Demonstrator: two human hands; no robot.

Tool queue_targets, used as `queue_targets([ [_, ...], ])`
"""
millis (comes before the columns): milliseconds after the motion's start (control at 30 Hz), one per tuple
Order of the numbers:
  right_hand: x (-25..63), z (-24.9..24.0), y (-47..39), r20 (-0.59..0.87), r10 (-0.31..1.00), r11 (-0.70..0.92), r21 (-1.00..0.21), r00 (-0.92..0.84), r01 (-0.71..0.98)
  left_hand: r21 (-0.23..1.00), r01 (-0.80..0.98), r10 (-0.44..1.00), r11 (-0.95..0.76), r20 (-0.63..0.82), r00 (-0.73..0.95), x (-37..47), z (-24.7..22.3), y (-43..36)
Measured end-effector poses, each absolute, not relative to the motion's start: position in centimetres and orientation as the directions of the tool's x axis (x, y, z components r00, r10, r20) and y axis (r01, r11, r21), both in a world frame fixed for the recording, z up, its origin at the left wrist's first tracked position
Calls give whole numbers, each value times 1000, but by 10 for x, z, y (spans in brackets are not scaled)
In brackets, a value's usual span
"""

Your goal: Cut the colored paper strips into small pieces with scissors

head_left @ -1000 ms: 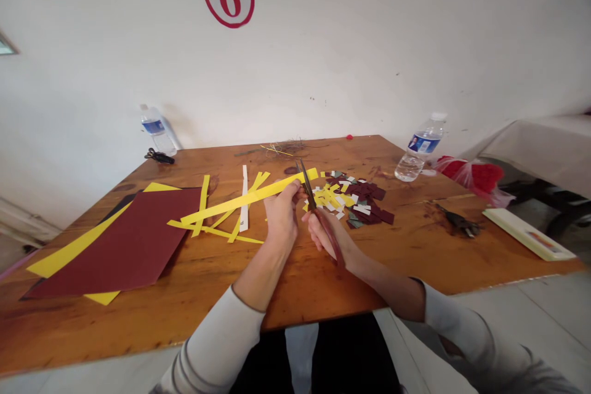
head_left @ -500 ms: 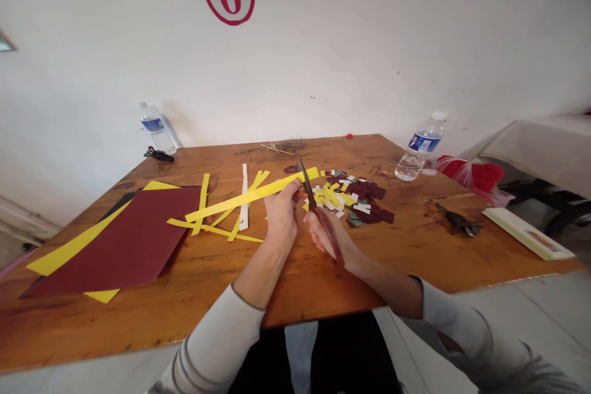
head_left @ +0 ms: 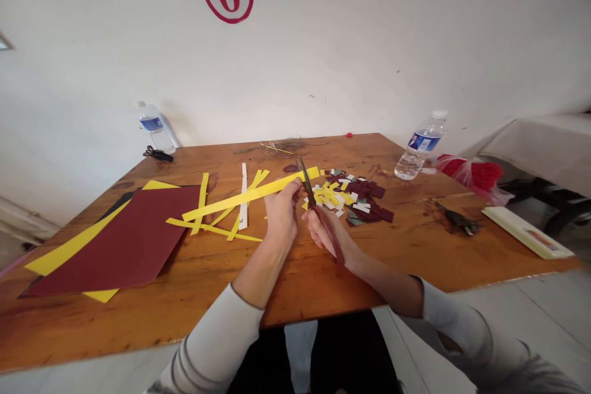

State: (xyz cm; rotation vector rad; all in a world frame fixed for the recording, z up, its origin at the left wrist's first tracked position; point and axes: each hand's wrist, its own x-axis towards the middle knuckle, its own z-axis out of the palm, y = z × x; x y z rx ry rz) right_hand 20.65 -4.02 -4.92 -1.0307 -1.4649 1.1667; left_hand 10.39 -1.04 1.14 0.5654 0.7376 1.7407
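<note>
My left hand (head_left: pixel 282 212) pinches a long yellow paper strip (head_left: pixel 240 196) near its right end. The strip slants down to the left over other yellow strips and a white strip (head_left: pixel 243 209). My right hand (head_left: pixel 329 235) is closed round the handles of dark-bladed scissors (head_left: pixel 308 187). Their blades stand slightly apart, pointing away from me, at the strip just right of my left fingers. Beyond my right hand lies a pile of small cut pieces (head_left: pixel 364 194) in yellow, white, maroon and grey-green.
Large maroon sheets (head_left: pixel 124 240) and yellow sheets lie at the left of the wooden table (head_left: pixel 212 314). Bottles (head_left: pixel 418 146) stand at both sides. A dark tool (head_left: pixel 459 220), a white box (head_left: pixel 526 234) and bagged red material (head_left: pixel 475 175) are at the right.
The left end of the held yellow strip has shifted very slightly to the left. Both hands and the scissors keep nearly the same position.
</note>
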Motion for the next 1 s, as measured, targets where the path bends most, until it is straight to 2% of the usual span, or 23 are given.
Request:
queue_targets([
  [400,205,-37,-49,27,978,33,-999,-208,24,715,-681,963,-160,-37,-266,105,13,-10],
  [1000,204,-38,-48,-52,980,-56,-998,-193,-15,710,-684,965,-165,-26,-260,104,12,-9],
])
